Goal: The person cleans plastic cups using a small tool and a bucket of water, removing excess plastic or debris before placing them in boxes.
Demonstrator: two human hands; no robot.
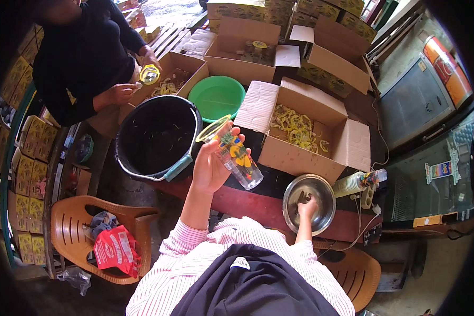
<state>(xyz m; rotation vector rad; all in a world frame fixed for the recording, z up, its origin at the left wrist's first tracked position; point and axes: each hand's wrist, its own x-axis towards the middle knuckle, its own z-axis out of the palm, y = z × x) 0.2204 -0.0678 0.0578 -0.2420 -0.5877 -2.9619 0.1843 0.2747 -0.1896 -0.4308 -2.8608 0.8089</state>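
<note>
- A dark table [275,178] with a red near edge is filling the middle of a cluttered room, where stacked yellow-brown cartons [31,189] are lining the left side.
- A clear printed container [245,168] is hanging tilted in the air above the table's near edge, its yellow-rimmed end pointing up and left, its base down and right.
- The left hand [208,171] is gripping it, fingers wrapping around its upper part.
- The right hand [307,208] is reaching into a steel bowl [326,196] at the near edge, toward the right corner; its fingertips are hiding, so whether they are pinching anything I cannot tell.
- A pale stack [347,185] is lying just beside the bowl, on its right.
- An open cardboard box [295,158] is sitting behind the bowl, holding yellow strips [295,129].
- A black bucket [158,134] is standing left of the container; what is bearing it, I cannot tell.
- A green basin [216,95] is sitting behind the bucket.
- Beyond the bucket, at the upper left, a co-worker [84,58] in black is holding another yellow-rimmed container [149,75].
</note>
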